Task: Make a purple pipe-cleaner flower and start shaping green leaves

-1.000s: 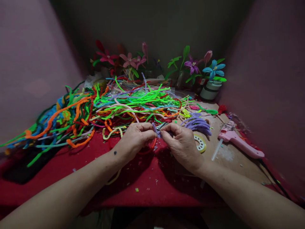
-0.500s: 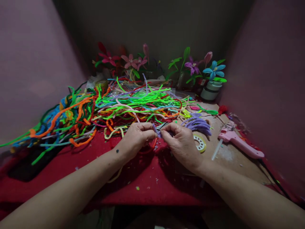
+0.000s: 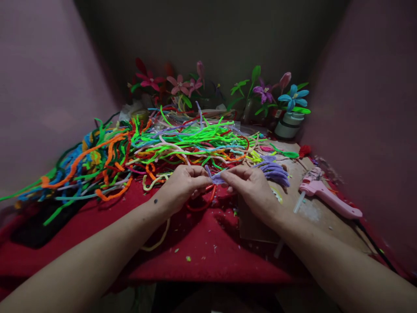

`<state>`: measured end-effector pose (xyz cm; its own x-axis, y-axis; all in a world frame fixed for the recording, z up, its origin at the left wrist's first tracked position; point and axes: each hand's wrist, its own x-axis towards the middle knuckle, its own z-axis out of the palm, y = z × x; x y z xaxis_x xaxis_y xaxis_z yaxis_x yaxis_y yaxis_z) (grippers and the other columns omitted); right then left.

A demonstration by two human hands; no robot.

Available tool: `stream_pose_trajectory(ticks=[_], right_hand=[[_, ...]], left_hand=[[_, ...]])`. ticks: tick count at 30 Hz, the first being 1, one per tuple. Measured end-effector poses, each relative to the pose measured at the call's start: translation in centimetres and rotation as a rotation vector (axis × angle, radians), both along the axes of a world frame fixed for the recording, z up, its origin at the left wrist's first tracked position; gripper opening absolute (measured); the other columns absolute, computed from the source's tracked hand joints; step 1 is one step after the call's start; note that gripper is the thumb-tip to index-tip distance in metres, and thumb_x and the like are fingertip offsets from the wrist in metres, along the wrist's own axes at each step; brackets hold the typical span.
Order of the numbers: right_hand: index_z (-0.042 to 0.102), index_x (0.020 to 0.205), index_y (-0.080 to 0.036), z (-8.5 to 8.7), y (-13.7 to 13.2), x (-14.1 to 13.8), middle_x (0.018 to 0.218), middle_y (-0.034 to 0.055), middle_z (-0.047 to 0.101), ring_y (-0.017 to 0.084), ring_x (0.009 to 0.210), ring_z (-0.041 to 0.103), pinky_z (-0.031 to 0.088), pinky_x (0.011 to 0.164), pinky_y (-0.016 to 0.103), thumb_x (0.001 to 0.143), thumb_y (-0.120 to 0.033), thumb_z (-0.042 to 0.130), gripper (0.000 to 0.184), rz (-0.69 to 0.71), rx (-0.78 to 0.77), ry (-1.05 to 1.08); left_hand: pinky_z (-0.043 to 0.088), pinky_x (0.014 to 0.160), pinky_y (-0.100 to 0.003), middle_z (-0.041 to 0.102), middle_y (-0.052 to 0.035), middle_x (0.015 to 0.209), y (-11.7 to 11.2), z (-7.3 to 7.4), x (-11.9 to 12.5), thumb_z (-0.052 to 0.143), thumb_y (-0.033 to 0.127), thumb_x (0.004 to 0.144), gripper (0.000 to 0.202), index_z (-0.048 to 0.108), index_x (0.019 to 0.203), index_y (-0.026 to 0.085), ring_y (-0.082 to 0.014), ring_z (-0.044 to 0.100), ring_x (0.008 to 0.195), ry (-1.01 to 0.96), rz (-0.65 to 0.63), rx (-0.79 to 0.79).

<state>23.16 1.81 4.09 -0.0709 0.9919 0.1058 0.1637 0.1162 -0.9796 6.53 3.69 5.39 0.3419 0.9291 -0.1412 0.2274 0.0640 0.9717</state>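
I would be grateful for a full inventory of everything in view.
Cloth: one, red, underneath
Cardboard: one, brown, right
Fuzzy stems: many, mixed colours, heaped left to centre
Stem bundle: one, purple, on the cardboard
Flowers: several, mixed colours, back
Pale jar: one, whitish, back right
Glue gun: one, pink, right
Tape roll: one, yellow and white, right, partly hidden
Dark item: one, black, left
Loop: one, red, centre
Scraps: many, mixed colours, on the cloth
Walls: three, mauve and dark, around
Small piece: one, purple, centre
Forearms: two, bare, front
Left hand, right hand: one each, bare, pinching the small piece
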Motion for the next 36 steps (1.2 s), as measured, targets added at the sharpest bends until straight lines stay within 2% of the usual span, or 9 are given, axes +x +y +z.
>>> stream_pose_trajectory(ticks=[3,6,9,11,16,26,29,34,36], right_hand=[[0.069,0.081,-0.014,-0.4,-0.1,-0.3,0.074,0.0032,0.067,0.014,0.067,0.058,0.043,0.06,0.024,0.071,-0.026,0.064,0.015,0.04,0.035,-0.071],[0.068,0.075,-0.015,-0.7,-0.3,-0.4,0.066,0.0005,0.063,0.011,0.06,0.053,0.04,0.056,0.022,0.075,-0.021,0.058,0.012,0.07,0.085,-0.124],[0.067,0.07,-0.014,-0.8,-0.3,-0.4,0.06,-0.0012,0.057,0.01,0.056,0.048,0.036,0.053,0.021,0.077,-0.02,0.056,0.015,0.07,0.093,-0.14],[0.065,0.066,-0.014,-0.7,-0.4,-0.4,0.058,-0.0018,0.054,0.009,0.055,0.046,0.035,0.052,0.021,0.077,-0.02,0.055,0.016,0.084,0.071,-0.144],[0.063,0.065,-0.014,-0.4,-0.2,-0.3,0.057,-0.0026,0.052,0.008,0.053,0.043,0.032,0.049,0.02,0.078,-0.02,0.053,0.016,0.159,0.052,-0.17],[0.056,0.059,-0.015,-0.5,0.2,0.1,0.051,-0.0029,0.051,0.007,0.045,0.042,0.03,0.045,0.019,0.078,-0.026,0.051,0.022,0.185,-0.012,-0.188],[0.054,0.057,-0.015,-0.4,0.2,0.1,0.05,-0.0028,0.051,0.007,0.044,0.042,0.031,0.044,0.02,0.076,-0.027,0.052,0.023,0.2,-0.063,-0.113],[0.051,0.053,-0.016,-0.3,0.3,0.3,0.046,-0.0039,0.05,0.007,0.04,0.04,0.03,0.043,0.021,0.072,-0.027,0.057,0.023,0.245,-0.182,0.118],[0.052,0.052,-0.016,-0.3,0.3,0.3,0.045,-0.0042,0.049,0.007,0.04,0.039,0.029,0.043,0.021,0.071,-0.026,0.057,0.022,0.242,-0.192,0.143]], left_hand=[[0.022,0.044,-0.02,0.042,0.0065,0.045,-0.1,0.2,0.1,0.059,0.02,0.07,0.016,0.053,0.057,0.013,-0.0046,0.031,0.043,0.048,-0.024,0.039],[0.026,0.046,-0.019,0.045,0.0058,0.048,-0.2,0.3,0.1,0.059,0.018,0.07,0.009,0.057,0.063,0.012,-0.0053,0.036,0.046,0.092,-0.051,0.07],[0.032,0.05,-0.019,0.053,0.0047,0.058,-0.3,0.3,0.0,0.06,0.019,0.071,0.008,0.061,0.077,0.013,-0.0062,0.043,0.052,0.043,-0.054,0.068],[0.035,0.054,-0.02,0.056,0.0032,0.064,-0.3,0.2,-0.1,0.06,0.019,0.071,0.011,0.061,0.08,0.013,-0.0069,0.046,0.055,0.027,-0.05,0.075],[0.038,0.058,-0.021,0.058,0.0016,0.067,-0.3,0.2,0.0,0.058,0.017,0.072,0.009,0.061,0.078,0.013,-0.0088,0.049,0.06,0.082,-0.07,0.128],[0.041,0.064,-0.021,0.06,0.0017,0.071,-0.3,0.0,0.0,0.059,0.017,0.073,0.006,0.063,0.076,0.014,-0.0099,0.051,0.067,0.154,-0.145,0.389],[0.042,0.065,-0.021,0.061,0.0005,0.071,-0.1,-0.1,-0.2,0.062,0.021,0.072,0.008,0.065,0.077,0.014,-0.0104,0.053,0.067,0.09,-0.138,0.273],[0.042,0.05,-0.022,0.06,-0.0015,0.063,0.9,-0.2,-1.0,0.058,0.038,0.078,0.026,0.063,0.081,0.013,-0.0093,0.052,0.051,-0.161,-0.106,-0.171],[0.04,0.045,-0.02,0.057,-0.0007,0.056,1.1,-0.1,-1.3,0.057,0.041,0.079,0.029,0.062,0.079,0.012,-0.0085,0.05,0.046,-0.137,-0.119,-0.197]])
